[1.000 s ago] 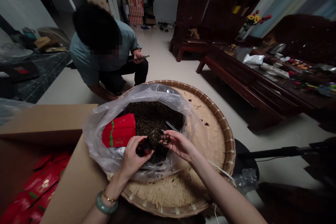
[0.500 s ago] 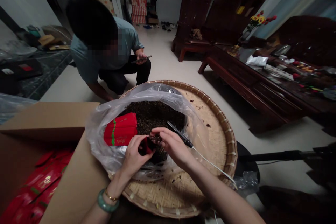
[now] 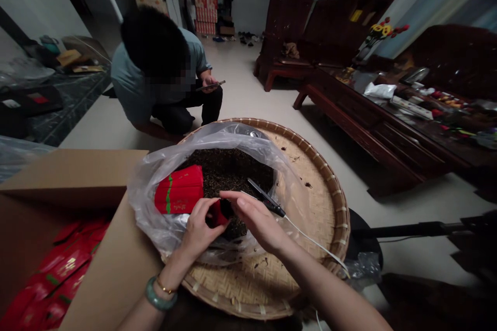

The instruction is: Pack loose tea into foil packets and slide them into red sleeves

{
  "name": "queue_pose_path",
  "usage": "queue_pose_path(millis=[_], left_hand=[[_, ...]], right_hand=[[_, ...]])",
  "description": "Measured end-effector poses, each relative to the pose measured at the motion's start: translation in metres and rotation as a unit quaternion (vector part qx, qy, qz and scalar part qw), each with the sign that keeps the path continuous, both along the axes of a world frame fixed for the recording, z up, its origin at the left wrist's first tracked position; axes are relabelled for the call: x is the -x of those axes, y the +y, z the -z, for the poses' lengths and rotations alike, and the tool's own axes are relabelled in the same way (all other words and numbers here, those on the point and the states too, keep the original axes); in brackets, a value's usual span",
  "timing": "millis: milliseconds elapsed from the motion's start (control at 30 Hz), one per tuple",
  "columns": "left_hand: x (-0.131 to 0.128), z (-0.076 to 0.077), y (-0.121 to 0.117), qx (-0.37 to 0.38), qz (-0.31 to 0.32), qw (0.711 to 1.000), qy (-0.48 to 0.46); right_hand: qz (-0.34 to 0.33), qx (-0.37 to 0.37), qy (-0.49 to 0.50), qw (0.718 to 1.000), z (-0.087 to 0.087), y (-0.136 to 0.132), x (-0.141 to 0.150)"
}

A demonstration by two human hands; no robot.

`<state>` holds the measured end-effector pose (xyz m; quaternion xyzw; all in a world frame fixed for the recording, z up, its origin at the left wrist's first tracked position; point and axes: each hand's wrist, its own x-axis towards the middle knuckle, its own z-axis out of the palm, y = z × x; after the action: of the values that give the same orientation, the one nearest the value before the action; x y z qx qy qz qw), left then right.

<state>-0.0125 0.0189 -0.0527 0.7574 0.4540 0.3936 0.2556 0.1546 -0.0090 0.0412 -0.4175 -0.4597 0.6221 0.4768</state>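
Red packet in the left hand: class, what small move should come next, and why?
Perhaps dip the right hand toward the red packet, guiding the dark shreds at its mouth inward: the left hand holds it facing the right hand, whose fingertips are close to its rim.

Hands (image 3: pixel 199 228) (image 3: pixel 259 221) close together, left curled

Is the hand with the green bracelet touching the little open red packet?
Touching. The head view shows it: the left hand holds the red packet between its thumb and fingers.
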Motion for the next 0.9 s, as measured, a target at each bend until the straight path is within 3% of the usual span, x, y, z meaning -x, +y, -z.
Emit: queue_pose_path(millis=[400,633,733,900], left_hand=[[-0.001,-0.001,0.000,0.003,0.010,1.000,-0.003],[-0.001,-0.004,0.000,-0.002,0.006,1.000,0.010],[0.000,-0.005,-0.001,-0.001,0.008,1.000,0.011],[0.001,-0.004,-0.001,0.011,0.010,1.000,0.007]], right_hand=[[0.060,0.005,-0.014,0.998,0.011,-0.002,-0.009],[0.034,-0.051,-0.101,0.993,0.005,-0.006,-0.007],[0.007,-0.140,-0.224,0.964,-0.003,-0.009,-0.005],[0.032,-0.256,-0.402,0.879,-0.008,-0.013,-0.002]])
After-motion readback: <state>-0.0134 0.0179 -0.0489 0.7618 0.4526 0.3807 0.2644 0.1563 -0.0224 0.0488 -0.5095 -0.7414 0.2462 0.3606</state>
